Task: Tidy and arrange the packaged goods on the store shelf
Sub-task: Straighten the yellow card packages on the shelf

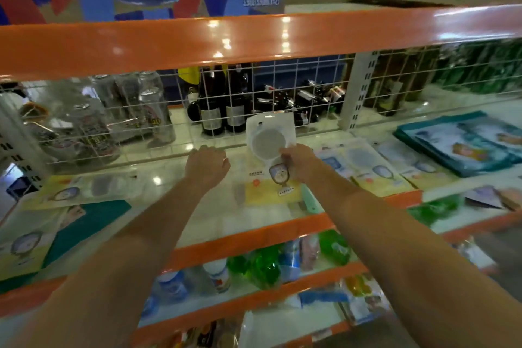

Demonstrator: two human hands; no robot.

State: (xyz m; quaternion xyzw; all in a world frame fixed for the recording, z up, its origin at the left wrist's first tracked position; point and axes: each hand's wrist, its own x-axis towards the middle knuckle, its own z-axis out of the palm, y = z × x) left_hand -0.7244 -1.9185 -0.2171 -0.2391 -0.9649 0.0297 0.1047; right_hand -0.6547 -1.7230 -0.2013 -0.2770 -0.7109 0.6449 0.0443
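Both arms reach in over the shelf (214, 223), between its orange front lip and the orange beam (197, 42) overhead; the beam caps headroom. Right hand (299, 164) pinches a white-and-yellow packet (268, 150) by its right edge, the packet tilted up with its top end toward the wire mesh (282, 87) at the back and its lower end near the shelf surface; whether it touches there I can't tell. Left hand (207, 164) is curled, knuckles up, holding nothing visible, just left of the packet and apart from it. Bare shelf lies between and below the hands down to the front lip. To the right, a row of similar flat packets (364, 169) lies overlapping, then a teal stack (463, 144) near the right edge of the frame. To the left, more flat packets (79, 192) and a teal-backed pack (84, 229), the lowest cut off by the frame's edge. Behind the mesh: dark bottles (223, 110) and clear jars (118, 116), blurred by the grid. Lower shelves hold green bottles (265, 265) and other goods, mostly hidden by the forearms and too blurred to name. Print on the packets is unreadable. Fingertips of both hands are hidden behind the hands' backs.
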